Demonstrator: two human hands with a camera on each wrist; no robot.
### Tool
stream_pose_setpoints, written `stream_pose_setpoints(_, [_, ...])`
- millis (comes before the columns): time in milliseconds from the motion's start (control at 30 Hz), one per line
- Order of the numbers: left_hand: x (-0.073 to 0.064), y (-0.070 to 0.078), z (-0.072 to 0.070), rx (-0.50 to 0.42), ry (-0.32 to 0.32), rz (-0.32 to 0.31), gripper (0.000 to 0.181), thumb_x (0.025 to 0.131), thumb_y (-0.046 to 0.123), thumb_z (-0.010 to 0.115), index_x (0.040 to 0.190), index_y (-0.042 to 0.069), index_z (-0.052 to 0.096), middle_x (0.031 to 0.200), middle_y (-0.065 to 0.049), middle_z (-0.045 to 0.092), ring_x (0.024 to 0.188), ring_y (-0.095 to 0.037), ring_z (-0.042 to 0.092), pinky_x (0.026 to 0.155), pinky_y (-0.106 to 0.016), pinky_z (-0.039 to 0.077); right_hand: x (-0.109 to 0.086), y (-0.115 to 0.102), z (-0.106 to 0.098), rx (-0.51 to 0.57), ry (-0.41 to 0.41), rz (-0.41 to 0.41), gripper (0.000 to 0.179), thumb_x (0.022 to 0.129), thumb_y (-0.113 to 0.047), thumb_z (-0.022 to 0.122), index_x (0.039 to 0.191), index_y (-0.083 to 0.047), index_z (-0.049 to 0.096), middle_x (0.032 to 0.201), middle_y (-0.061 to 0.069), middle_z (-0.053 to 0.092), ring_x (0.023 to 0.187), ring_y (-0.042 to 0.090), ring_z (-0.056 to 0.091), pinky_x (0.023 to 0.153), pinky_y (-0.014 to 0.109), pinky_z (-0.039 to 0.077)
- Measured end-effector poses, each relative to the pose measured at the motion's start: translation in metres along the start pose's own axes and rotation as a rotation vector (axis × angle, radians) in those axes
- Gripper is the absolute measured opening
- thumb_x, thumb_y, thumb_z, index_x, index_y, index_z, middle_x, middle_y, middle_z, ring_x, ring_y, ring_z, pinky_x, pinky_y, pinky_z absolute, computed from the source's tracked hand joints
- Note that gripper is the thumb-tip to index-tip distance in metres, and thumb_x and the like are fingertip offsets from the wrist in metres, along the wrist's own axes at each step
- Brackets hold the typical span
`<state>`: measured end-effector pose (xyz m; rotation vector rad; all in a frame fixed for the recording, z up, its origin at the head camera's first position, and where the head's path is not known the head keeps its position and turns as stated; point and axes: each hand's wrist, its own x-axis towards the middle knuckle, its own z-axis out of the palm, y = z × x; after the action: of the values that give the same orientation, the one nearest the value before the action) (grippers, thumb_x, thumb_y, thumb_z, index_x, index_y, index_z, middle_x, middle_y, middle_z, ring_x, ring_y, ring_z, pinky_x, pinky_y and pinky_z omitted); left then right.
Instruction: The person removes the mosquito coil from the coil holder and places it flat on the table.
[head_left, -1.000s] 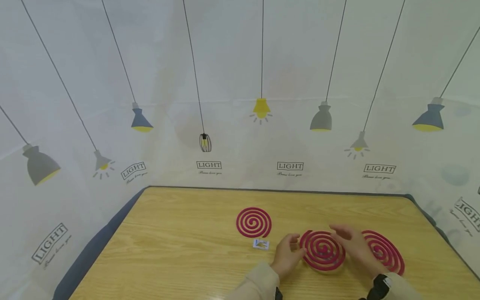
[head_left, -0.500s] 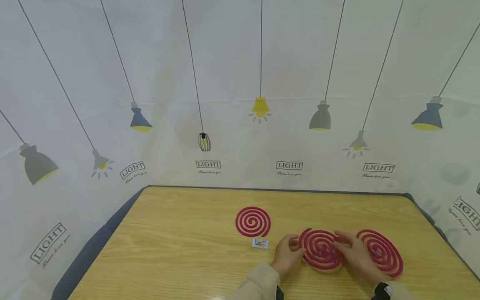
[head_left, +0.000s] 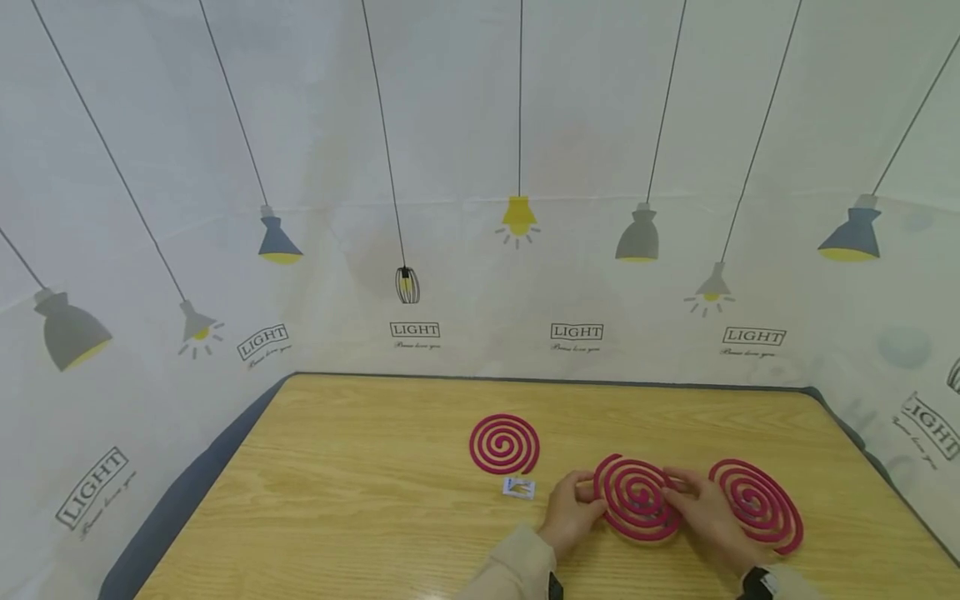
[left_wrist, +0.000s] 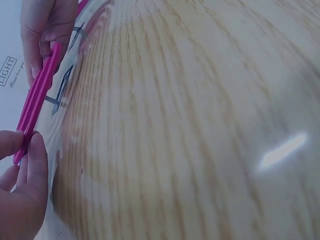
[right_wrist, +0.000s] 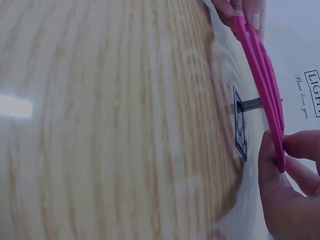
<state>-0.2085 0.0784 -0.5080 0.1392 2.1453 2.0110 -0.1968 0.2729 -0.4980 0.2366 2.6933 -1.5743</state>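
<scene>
In the head view, a magenta mosquito coil (head_left: 639, 500) is held between both hands, raised off the table on or above a small metal stand (right_wrist: 241, 122). My left hand (head_left: 572, 508) pinches its left edge. At the opposite edge, the thumb and fingers of my right hand (head_left: 705, 510) grip it. Both wrist views show the coil nearly edge-on, its rings lying close to one another. The stand has a flat frame and an upright strip reaching the coil; whether the two are joined I cannot tell.
A second mosquito coil (head_left: 756, 504) sits just right of my right hand, partly raised. Another coil (head_left: 505, 444) lies flat farther back to the left, with a small white-and-blue packet (head_left: 519, 487) in front. Wooden table (head_left: 337, 483), backed by a lamp-printed curtain.
My right hand has come in to the left and taken hold of the coil's right edge. My left hand stays at the left edge, its grip now closer round it.
</scene>
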Motion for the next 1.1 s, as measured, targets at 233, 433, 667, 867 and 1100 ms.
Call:
stream_pose_setpoints(233, [0.0,-0.001,-0.004,-0.008,0.023,-0.008,0.041,0.073,-0.008,0.063,0.112,-0.002,0.052,0.076,-0.004,0.055,0.064,-0.01,0.055,0.056,-0.022,0.052,0.0,0.001,0.005,0.001,0.023,-0.019,0.041,0.084,-0.005,0.056,0.12,0.012,0.044,0.11,0.031,0.052,0.099,0.036,0.053,0.075,0.028,0.049])
stream_pose_setpoints(433, [-0.001,-0.001,-0.01,-0.005,0.028,0.015,0.04,0.074,-0.007,0.063,0.112,-0.003,0.052,0.075,-0.005,0.055,0.063,-0.01,0.055,0.056,-0.023,0.052,0.002,0.001,0.011,0.059,0.026,-0.023,0.041,0.084,-0.004,0.055,0.12,0.013,0.043,0.109,0.031,0.053,0.095,0.03,0.056,0.069,0.016,0.046])
stream_pose_setpoints(667, [0.0,-0.002,-0.021,-0.002,0.02,-0.006,0.042,0.074,-0.006,0.063,0.114,-0.001,0.052,0.076,-0.004,0.055,0.063,-0.011,0.056,0.057,-0.023,0.052,0.003,-0.006,0.016,0.1,-0.011,0.029,0.046,0.086,-0.011,0.056,0.122,0.013,0.039,0.112,0.033,0.05,0.095,0.03,0.057,0.073,0.029,0.05])
stream_pose_setpoints(867, [0.0,-0.003,-0.032,0.014,0.018,0.008,0.042,0.075,-0.005,0.063,0.115,-0.003,0.051,0.077,-0.005,0.055,0.064,-0.011,0.056,0.057,-0.024,0.052,0.005,-0.012,0.025,0.085,-0.013,-0.005,0.042,0.085,-0.007,0.055,0.119,0.014,0.041,0.109,0.032,0.052,0.094,0.032,0.057,0.071,0.029,0.051])
stream_pose_setpoints(1100, [-0.003,-0.005,-0.047,0.038,0.018,0.048,0.044,0.075,-0.003,0.064,0.116,-0.004,0.05,0.079,-0.006,0.054,0.065,-0.011,0.056,0.058,-0.025,0.051,0.01,-0.018,0.039,0.073,-0.004,-0.035,0.039,0.084,-0.002,0.055,0.117,0.014,0.043,0.104,0.031,0.054,0.089,0.031,0.059,0.069,0.029,0.051])
